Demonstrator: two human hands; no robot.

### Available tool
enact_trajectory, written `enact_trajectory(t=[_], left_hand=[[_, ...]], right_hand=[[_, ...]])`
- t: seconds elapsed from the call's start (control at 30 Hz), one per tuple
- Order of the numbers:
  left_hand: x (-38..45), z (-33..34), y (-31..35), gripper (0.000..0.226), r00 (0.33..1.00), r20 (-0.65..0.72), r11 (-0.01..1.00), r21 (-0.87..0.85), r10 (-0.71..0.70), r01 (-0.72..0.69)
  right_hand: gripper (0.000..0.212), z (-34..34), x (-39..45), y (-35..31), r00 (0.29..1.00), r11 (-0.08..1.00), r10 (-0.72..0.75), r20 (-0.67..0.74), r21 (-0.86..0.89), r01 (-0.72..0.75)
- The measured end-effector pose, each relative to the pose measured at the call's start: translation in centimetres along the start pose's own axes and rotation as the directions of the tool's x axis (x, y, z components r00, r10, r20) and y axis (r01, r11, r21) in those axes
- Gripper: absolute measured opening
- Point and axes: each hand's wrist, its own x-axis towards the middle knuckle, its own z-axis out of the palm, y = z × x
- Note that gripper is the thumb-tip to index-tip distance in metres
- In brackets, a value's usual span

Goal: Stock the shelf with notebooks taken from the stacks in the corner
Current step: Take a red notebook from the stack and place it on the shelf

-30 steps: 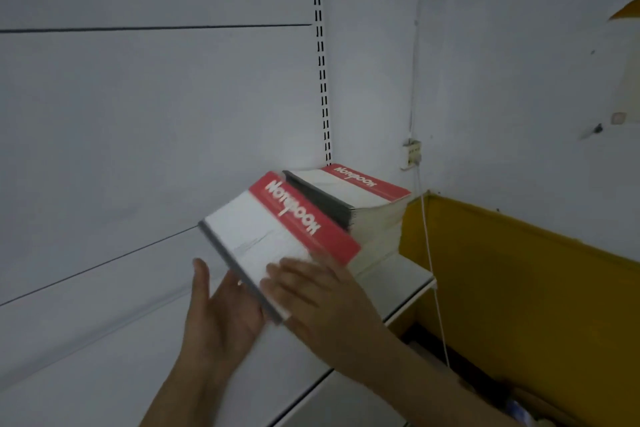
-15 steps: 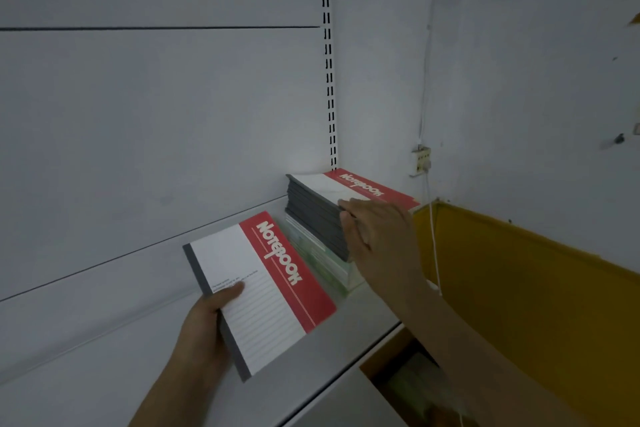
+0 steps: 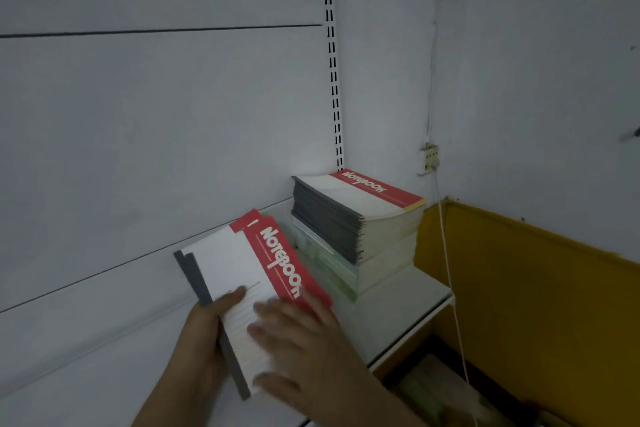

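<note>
A tall stack of notebooks [image 3: 360,215] with red and white covers sits in the right corner of the white shelf [image 3: 398,302], against the back panel. Left of it, my left hand [image 3: 204,340] grips two or three notebooks [image 3: 239,260] by their grey spine, thumb on the top cover. They lie slightly offset from each other, just above the shelf. My right hand [image 3: 304,350] is blurred and lies flat on the top cover with its fingers spread, hiding the notebooks' lower right corner.
A slotted shelf upright [image 3: 332,62] runs up the back panel behind the stack. A yellow panel [image 3: 519,288] stands to the right of the shelf end, with a white cord [image 3: 450,270] hanging from a wall socket [image 3: 429,159]. Dim packages [image 3: 433,388] lie below the shelf.
My right hand left the corner stack and came back onto the notebooks in my left hand. Another notebook now lies offset on the one I held before.
</note>
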Motion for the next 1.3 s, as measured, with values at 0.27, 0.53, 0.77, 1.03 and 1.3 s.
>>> enact_trajectory(t=[0.27, 0.53, 0.77, 1.03, 1.3], left_hand=[[0.0, 0.1, 0.2, 0.035, 0.994, -0.082, 0.996, 0.057, 0.07, -0.066], [0.1, 0.3, 0.1, 0.03, 0.991, -0.082, 0.993, 0.061, 0.106, -0.102], [0.5, 0.1, -0.2, 0.036, 0.99, -0.093, 0.994, 0.026, 0.105, -0.103], [-1.0, 0.5, 0.5, 0.062, 0.994, -0.086, 0.996, -0.055, 0.072, -0.077], [-4.8, -2.5, 3.5, 0.029, 0.915, -0.058, 0.853, 0.389, 0.398, -0.347]], right_hand=[[0.069, -5.9, 4.0, 8.5, 0.779, 0.838, 0.542, -0.315, 0.133, -0.529], [0.039, -4.4, 1.8, 9.3, 0.767, 0.863, 0.502, -0.399, 0.17, -0.476], [0.032, -6.5, 2.4, 7.8, 0.707, 0.951, 0.299, -0.641, 0.138, -0.276], [0.034, 1.6, 0.7, -1.9, 0.996, 0.989, -0.023, -0.081, 0.146, 0.035], [0.083, -3.8, 7.0, -0.8, 0.819, 0.524, 0.571, 0.051, 0.745, -0.412]])
